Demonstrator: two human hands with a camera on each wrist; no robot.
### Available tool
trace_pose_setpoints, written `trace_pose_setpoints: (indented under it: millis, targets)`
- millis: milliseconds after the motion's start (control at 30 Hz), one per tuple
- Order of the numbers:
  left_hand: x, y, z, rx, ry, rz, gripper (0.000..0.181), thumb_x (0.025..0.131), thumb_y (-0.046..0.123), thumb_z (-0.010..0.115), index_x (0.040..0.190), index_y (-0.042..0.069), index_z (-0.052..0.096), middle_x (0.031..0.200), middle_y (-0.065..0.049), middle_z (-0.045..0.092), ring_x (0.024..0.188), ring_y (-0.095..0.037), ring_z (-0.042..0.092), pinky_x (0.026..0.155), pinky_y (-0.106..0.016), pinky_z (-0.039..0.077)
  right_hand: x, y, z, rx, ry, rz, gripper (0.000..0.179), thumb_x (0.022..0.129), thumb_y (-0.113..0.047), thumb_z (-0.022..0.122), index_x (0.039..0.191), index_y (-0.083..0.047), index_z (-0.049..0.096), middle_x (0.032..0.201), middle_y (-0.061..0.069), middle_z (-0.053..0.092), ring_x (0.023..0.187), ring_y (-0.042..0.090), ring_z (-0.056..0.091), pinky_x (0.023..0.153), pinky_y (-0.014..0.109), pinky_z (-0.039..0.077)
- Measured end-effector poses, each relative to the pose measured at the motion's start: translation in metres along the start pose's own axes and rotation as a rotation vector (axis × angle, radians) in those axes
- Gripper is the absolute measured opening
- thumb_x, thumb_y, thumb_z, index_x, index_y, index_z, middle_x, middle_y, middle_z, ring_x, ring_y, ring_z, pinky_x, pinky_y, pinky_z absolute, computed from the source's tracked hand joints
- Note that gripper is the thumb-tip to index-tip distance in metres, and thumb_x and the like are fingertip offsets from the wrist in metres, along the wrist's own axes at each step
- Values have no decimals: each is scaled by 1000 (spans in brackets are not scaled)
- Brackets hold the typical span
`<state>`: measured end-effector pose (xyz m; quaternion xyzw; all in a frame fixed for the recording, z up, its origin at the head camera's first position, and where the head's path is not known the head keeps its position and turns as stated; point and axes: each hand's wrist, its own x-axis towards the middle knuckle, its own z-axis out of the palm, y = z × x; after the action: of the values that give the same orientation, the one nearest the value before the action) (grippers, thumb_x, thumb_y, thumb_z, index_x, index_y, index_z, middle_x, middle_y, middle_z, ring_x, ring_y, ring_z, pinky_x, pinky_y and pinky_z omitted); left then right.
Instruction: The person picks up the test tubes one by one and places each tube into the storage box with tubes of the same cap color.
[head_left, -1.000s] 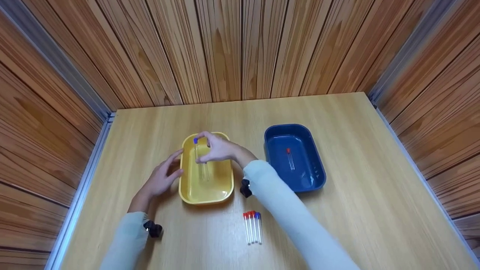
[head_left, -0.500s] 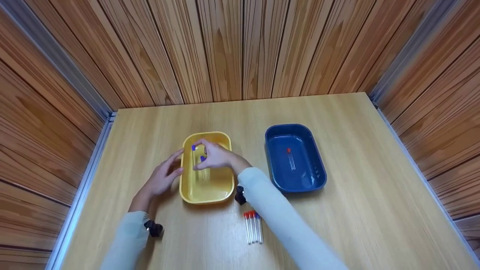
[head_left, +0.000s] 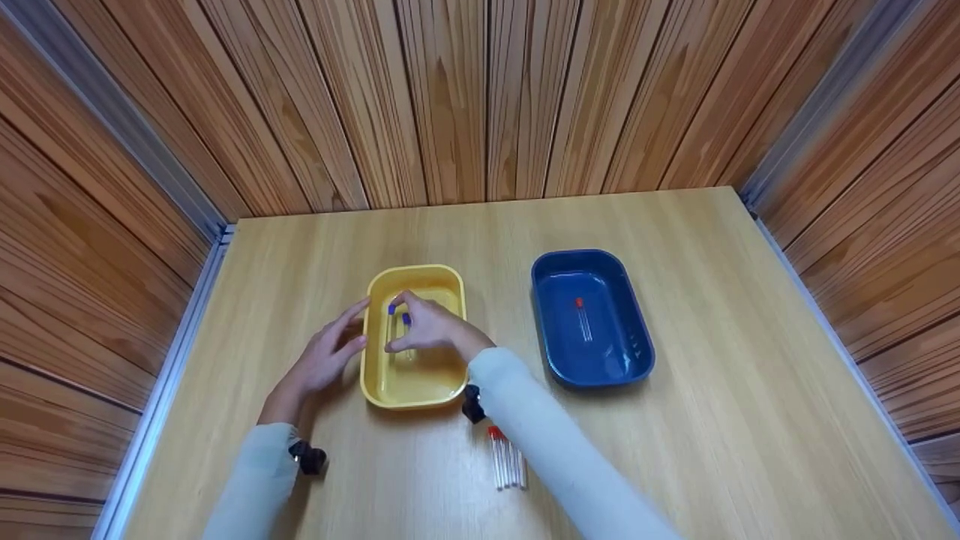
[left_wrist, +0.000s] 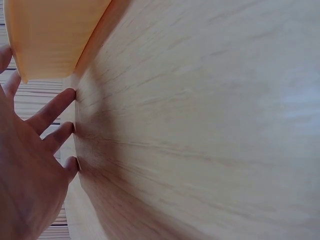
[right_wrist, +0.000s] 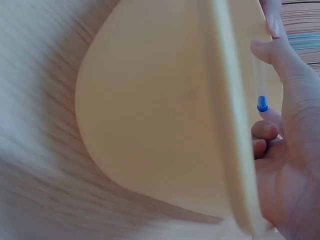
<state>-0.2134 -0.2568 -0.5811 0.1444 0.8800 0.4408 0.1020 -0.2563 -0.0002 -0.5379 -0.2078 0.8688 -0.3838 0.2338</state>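
Note:
My right hand [head_left: 431, 328] is down inside the yellow tray [head_left: 416, 388], pinching a clear test tube with a blue cap [head_left: 391, 309] between thumb and finger. In the right wrist view this test tube [right_wrist: 260, 80] spans from the thumb to a fingertip, its cap by the fingertip. A second blue-capped test tube [head_left: 406, 319] is in the tray beside it, mostly hidden by the hand. With fingers spread, my left hand [head_left: 322, 358] touches the tray's left side. The left wrist view has that hand [left_wrist: 30, 165] next to the tray's outer wall [left_wrist: 50, 40].
Right of the yellow tray stands a dark blue tray [head_left: 600, 367] holding one red-capped test tube [head_left: 584, 322]. Several test tubes [head_left: 508, 465] lie in a row on the table near the front, their caps partly hidden by my right sleeve [head_left: 540, 420].
My right hand has lowered into the yellow tray and shifted slightly towards me, taking the blue-capped test tube down with it. The left hand has stayed at the tray's side.

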Motion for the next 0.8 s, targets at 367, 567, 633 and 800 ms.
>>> trace_pose_setpoints:
  millis: [367,567,633,800]
  targets:
    - [0,1,1,4,44,58,67,117,29,60,178,20,35,165,-27,61,159,-51,52,135,-77,28,-1,-1,10,-55,6,80,80,93,-35,92,158,-13,52,151,17,69,139,31,67,125,45,53]
    - [0,1,1,4,34,54,66,117,29,59,178,21,34,166,-26,60,160,-51,51,135,-78,28,-2,-2,11,-56,31,100,82,91,-36,92,158,-10,54,151,18,70,139,32,67,125,44,53]
    - [0,0,1,-5,27,45,66,118,30,59,179,23,34,168,-26,59,162,-51,49,136,-78,27,-2,-2,11,-50,38,105,82,91,-35,92,159,-10,54,152,17,69,142,33,66,126,44,52]
    - [1,-3,1,-14,19,42,67,118,30,59,179,23,33,168,-26,58,163,-51,48,136,-78,27,0,-2,12,-23,32,127,83,91,-33,92,161,-10,54,155,19,68,146,34,64,129,45,50]
